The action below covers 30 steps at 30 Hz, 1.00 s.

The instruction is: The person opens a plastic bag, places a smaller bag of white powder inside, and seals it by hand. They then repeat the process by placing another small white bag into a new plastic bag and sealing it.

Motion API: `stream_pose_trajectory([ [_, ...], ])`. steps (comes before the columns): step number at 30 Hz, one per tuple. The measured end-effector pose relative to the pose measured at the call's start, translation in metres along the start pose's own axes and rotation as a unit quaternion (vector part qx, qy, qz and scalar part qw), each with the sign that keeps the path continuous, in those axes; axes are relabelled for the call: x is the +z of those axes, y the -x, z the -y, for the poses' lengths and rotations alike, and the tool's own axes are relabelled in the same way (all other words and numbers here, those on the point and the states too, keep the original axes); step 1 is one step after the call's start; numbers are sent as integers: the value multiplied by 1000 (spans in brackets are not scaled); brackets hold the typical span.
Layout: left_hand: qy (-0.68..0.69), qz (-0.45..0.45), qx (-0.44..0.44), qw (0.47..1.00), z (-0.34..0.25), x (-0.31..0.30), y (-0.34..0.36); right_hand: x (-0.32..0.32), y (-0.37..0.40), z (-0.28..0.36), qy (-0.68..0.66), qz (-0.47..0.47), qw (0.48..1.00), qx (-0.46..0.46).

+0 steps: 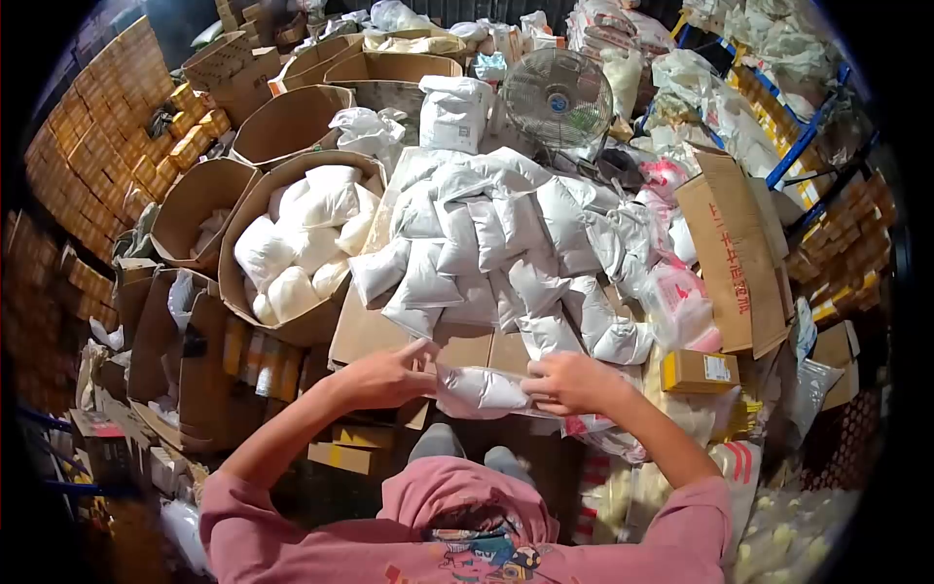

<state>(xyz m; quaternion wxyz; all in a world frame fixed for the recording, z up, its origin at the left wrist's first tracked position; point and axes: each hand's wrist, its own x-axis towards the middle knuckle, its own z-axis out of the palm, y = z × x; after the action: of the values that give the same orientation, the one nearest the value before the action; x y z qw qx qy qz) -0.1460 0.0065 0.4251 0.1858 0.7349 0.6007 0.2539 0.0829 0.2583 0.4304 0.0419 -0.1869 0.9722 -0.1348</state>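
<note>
A filled white pouch [481,391] is stretched level between my two hands at the near edge of the cardboard-covered table [365,326]. My left hand [397,375] pinches its left end, and my right hand [572,383] is closed on the right end. Just beyond it lies a heap of similar filled white pouches [477,229], overlapping one another. The tips of my fingers are partly hidden against the pouch.
A large round cardboard bin [233,258] of white bags stands left of the table. Behind the heap are a white sack [455,115] and a fan [558,100]. A small yellow-brown box [696,372] and an upright carton flap [725,253] stand at the right.
</note>
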Motion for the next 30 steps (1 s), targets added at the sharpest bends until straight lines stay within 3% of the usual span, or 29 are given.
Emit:
stream_pose_trajectory([
  [6,-24,106,29,994,99,79,11,135,-18,-50,-113,-18,993,25],
  [8,-29,146,15,989,120,97,14,148,-21,-52,-125,-13,991,44],
  [13,-38,83,-29,995,143,101,5,177,-32,-64,-112,-59,984,125],
  [19,-11,107,-116,987,194,152,0,224,-56,-74,-108,-86,963,233],
  [24,96,-52,-274,956,165,152,-19,219,-82,-57,-254,-207,848,418],
  [27,85,-142,-258,952,162,177,-28,223,-95,-52,-234,-119,811,523],
  [30,55,-92,-344,933,156,203,-36,229,-104,-47,-216,-93,804,546],
])
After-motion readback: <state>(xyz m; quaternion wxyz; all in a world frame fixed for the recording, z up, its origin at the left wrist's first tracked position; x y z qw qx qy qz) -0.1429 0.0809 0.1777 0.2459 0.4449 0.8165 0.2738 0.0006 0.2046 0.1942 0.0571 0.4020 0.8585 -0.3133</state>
